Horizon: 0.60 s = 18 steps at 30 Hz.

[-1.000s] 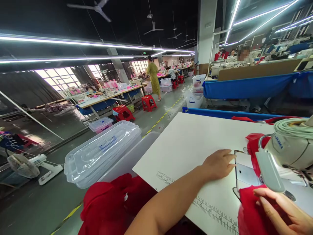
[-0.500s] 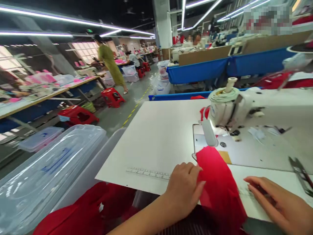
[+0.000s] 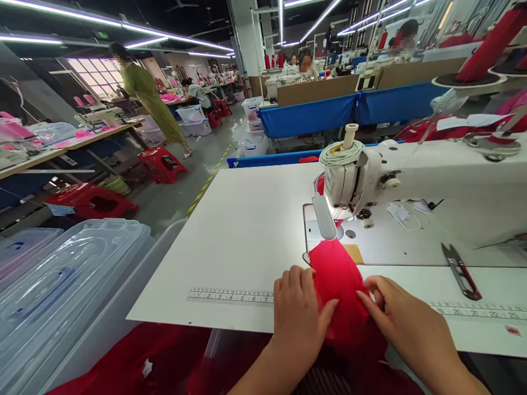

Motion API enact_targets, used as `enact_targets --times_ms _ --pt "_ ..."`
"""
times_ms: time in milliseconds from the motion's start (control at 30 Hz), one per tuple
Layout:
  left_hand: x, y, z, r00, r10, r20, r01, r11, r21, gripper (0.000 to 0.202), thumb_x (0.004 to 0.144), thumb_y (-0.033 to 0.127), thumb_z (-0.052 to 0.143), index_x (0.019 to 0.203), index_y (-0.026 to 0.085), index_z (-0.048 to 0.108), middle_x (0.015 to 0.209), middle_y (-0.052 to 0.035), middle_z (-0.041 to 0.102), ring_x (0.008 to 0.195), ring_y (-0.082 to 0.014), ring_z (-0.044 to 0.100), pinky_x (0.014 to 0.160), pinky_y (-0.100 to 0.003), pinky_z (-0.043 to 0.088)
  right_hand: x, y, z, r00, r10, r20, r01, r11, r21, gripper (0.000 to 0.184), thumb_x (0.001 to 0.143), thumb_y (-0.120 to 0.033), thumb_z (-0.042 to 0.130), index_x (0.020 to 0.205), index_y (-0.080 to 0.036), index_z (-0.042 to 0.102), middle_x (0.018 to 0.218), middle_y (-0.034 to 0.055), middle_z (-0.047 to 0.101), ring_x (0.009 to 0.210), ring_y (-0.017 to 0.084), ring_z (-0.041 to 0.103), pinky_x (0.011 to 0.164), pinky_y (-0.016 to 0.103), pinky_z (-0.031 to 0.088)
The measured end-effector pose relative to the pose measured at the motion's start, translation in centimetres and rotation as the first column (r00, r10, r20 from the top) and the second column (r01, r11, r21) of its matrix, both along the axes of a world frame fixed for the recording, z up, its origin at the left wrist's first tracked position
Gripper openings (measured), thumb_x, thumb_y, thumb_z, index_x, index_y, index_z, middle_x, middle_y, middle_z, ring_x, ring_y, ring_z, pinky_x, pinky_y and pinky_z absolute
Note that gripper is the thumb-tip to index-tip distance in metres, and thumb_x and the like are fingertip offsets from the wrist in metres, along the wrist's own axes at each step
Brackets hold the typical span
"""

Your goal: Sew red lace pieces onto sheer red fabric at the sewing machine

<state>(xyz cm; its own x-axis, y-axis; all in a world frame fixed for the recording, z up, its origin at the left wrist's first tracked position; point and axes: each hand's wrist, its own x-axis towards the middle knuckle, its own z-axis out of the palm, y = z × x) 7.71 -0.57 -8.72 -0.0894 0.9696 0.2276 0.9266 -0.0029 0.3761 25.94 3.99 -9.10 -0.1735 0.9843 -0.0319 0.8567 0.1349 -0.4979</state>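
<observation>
A strip of red fabric runs from the sewing machine's needle area down over the table's front edge. My left hand lies along its left edge, fingers bent over the side and thumb pressing on top. At the opposite edge, my right hand pinches the cloth between thumb and fingers. The white sewing machine stands beyond my hands, its presser foot mostly hidden behind a white lamp piece. Thread snips lie on the table to the right of my right hand.
A printed ruler marks the white table. Clear plastic bins stand at the left, and dark red cloth hangs below the front edge. Red stools and a walking person are in the aisle.
My right hand has come left from the bare table and taken hold of the fabric's right edge. My left hand stays at the left edge. The view has turned slightly right.
</observation>
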Motion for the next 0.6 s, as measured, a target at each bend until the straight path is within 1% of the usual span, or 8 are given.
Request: enact_targets --times_ms 67,133,200,267,300,367,467,600 --pt "0.1 -0.1 0.1 0.996 -0.082 0.039 0.082 0.997 0.008 0.035 0.085 0.015 0.055 0.119 0.017 0.048 0.104 -0.0076 0.055 0.091 -0.0246 0.052 0.080 -0.045 0.048 0.0 0.3 0.2 0.996 0.032 -0.088 -0.033 0.999 -0.010 0.037 0.083 -0.059 0.039 0.076 -0.026 0.056 0.068 -0.0011 0.060 0.053 0.018 0.055 0.043 0.027 0.035" --pt "0.5 -0.1 0.3 0.984 -0.147 0.101 0.143 0.989 0.044 0.036 0.090 0.012 0.045 0.126 0.018 0.045 0.108 -0.0085 0.056 0.094 -0.0240 0.052 0.082 -0.045 0.048 0.1 0.6 0.4 0.959 0.043 -0.280 -0.047 0.999 -0.007 0.034 0.086 -0.056 0.044 0.077 -0.025 0.056 0.069 -0.0007 0.060 0.057 0.016 0.055 0.049 0.026 0.042" --pt "1.1 0.1 0.5 0.971 -0.166 0.174 0.159 0.986 0.051 0.031 0.094 0.023 0.046 0.124 0.016 0.048 0.106 -0.0099 0.060 0.093 -0.0252 0.054 0.082 -0.046 0.048 -0.1 0.7 0.7 0.868 0.010 -0.496 -0.031 0.999 -0.033 0.034 0.085 -0.057 0.051 0.081 -0.024 0.056 0.071 -0.0001 0.060 0.060 0.016 0.055 0.053 0.024 0.047" --pt "1.7 0.5 0.8 0.960 -0.157 0.233 0.165 0.986 -0.017 0.027 0.091 0.032 0.056 0.111 0.014 0.057 0.096 -0.0086 0.064 0.088 -0.0261 0.057 0.081 -0.047 0.048 -0.5 0.8 1.1 0.733 -0.074 -0.676 -0.013 0.992 -0.123 0.036 0.081 -0.058 0.059 0.083 -0.022 0.055 0.074 0.0009 0.061 0.062 0.016 0.056 0.053 0.023 0.048" --pt "1.9 0.8 1.0 0.955 -0.156 0.251 0.178 0.982 -0.067 0.020 0.088 0.031 0.060 0.102 0.016 0.060 0.090 -0.0068 0.066 0.084 -0.0255 0.058 0.079 -0.046 0.048 -0.7 0.8 1.3 0.666 -0.121 -0.736 -0.012 0.985 -0.172 0.038 0.078 -0.059 0.064 0.085 -0.022 0.055 0.076 0.0014 0.061 0.062 0.016 0.057 0.052 0.022 0.048" --pt "2.1 1.3 1.2 0.951 -0.154 0.266 0.197 0.970 -0.142 0.004 0.087 0.021 0.061 0.085 0.018 0.062 0.081 -0.0033 0.066 0.078 -0.0231 0.059 0.076 -0.041 0.048 -1.1 0.9 1.6 0.572 -0.194 -0.797 0.006 0.973 -0.232 0.043 0.074 -0.059 0.069 0.090 -0.021 0.055 0.083 0.0036 0.064 0.065 0.017 0.059 0.052 0.022 0.049" --pt "1.1 1.6 1.5 0.966 -0.124 0.225 0.155 0.980 -0.127 0.012 0.089 0.013 0.051 0.081 0.018 0.059 0.078 -0.0025 0.065 0.073 -0.0201 0.059 0.069 -0.034 0.047 -1.0 1.1 1.9 0.566 -0.257 -0.783 0.132 0.966 -0.222 0.053 0.069 -0.063 0.071 0.097 -0.020 0.059 0.089 0.0073 0.066 0.068 0.018 0.061 0.055 0.023 0.052" --pt "-0.5 1.1 1.3 1.000 -0.002 0.015 0.003 0.996 -0.091 0.023 0.087 0.005 0.038 0.085 0.017 0.058 0.077 -0.0056 0.062 0.070 -0.0219 0.058 0.065 -0.036 0.049 -0.3 1.3 1.6 0.542 -0.330 -0.772 0.269 0.939 -0.213 0.059 0.062 -0.064 0.074 0.095 -0.018 0.061 0.081 0.0064 0.065 0.064 0.016 0.059 0.052 0.020 0.052"
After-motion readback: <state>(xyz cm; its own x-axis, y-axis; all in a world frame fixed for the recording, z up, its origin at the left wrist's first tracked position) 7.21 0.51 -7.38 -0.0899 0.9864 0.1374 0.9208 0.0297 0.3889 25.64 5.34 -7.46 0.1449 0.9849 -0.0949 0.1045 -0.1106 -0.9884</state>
